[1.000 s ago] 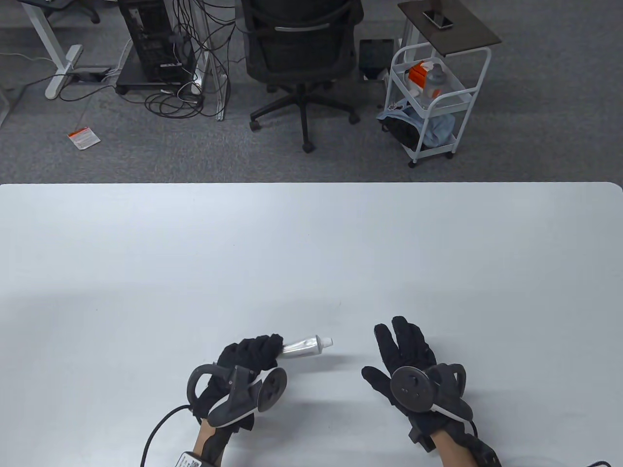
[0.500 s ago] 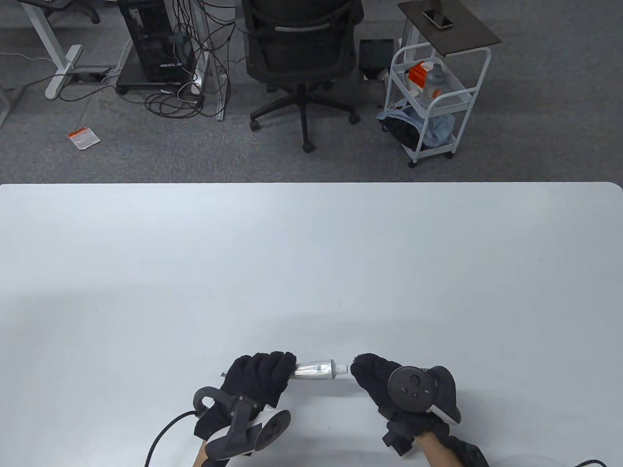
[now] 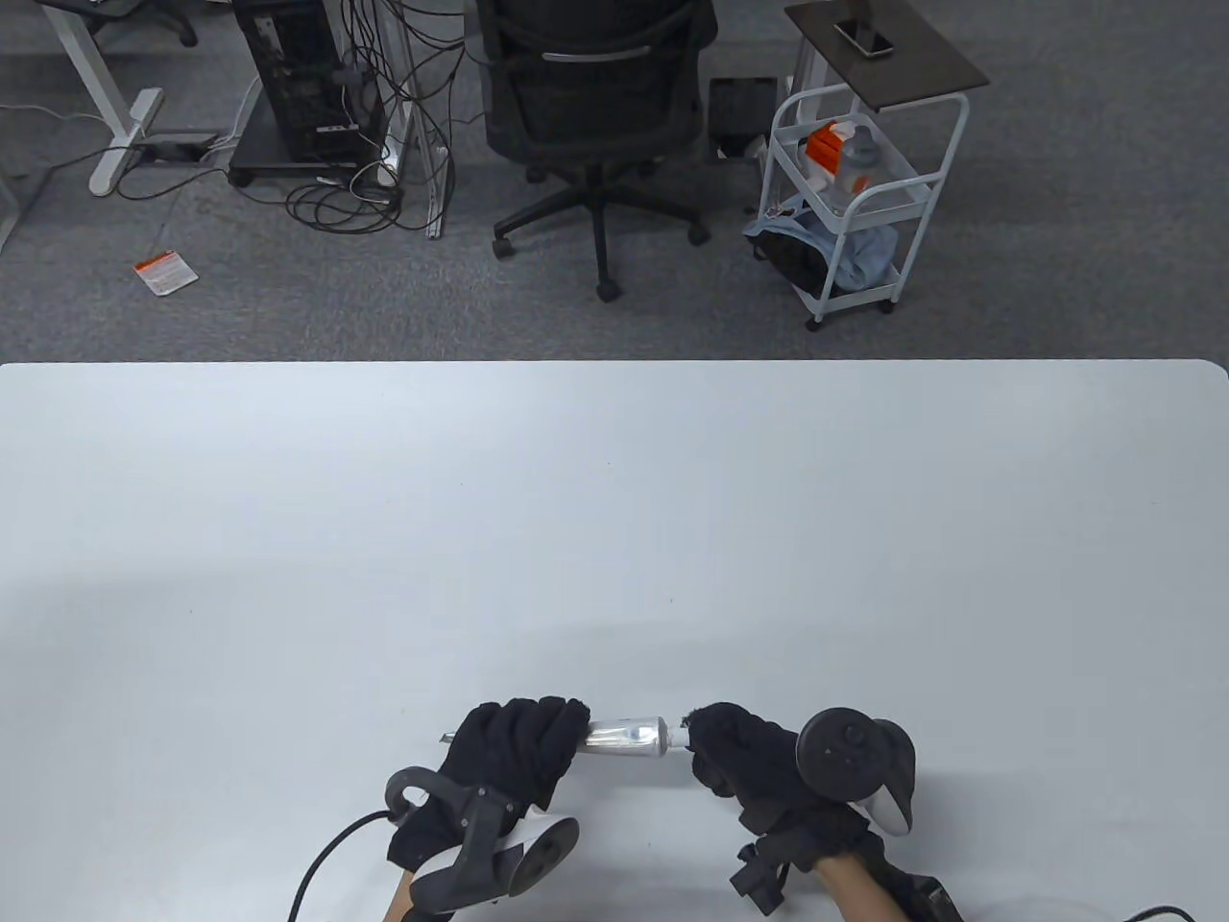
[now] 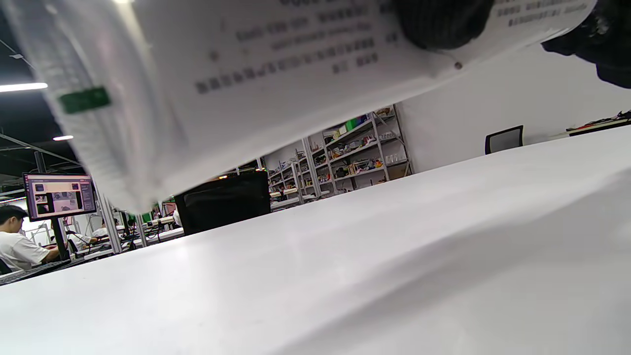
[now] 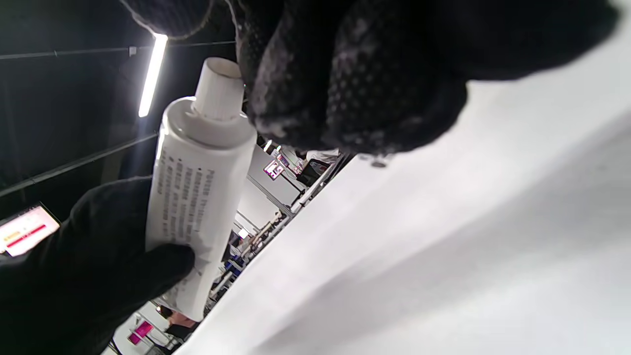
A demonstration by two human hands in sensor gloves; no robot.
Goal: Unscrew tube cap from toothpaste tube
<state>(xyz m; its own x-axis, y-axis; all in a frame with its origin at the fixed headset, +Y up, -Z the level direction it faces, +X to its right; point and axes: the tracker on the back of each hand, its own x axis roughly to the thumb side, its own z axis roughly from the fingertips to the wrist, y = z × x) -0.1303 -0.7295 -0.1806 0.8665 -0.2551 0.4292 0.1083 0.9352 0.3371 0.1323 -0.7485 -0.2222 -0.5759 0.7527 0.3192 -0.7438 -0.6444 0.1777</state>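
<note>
The tube [image 3: 626, 735] is held above the table [image 3: 614, 499], near its 6 o'clock edge. It lies almost flat, with the cap [image 3: 678, 736] pointing to 3 o'clock. The crimped end sticks out of the left hand [image 3: 514, 754] toward 9 o'clock.

The tube's back half is wrapped by the left hand, with the fingers closed tight around it. In the right wrist view the tube [image 5: 197, 197] is seen with small print on its side, and a gloved thumb is pressed on it low down.

The cap is met by the right hand [image 3: 744, 759], which comes in from 3 o'clock. Its fingertips [image 5: 315, 98] are closed on the cap [image 5: 218, 88], which is white and sits on the tube's neck. One side of the cap is hidden by the glove.

In the left wrist view the tube [image 4: 256, 74] fills the top, blurred and very near, with the table [image 4: 394, 256] below it.
</note>
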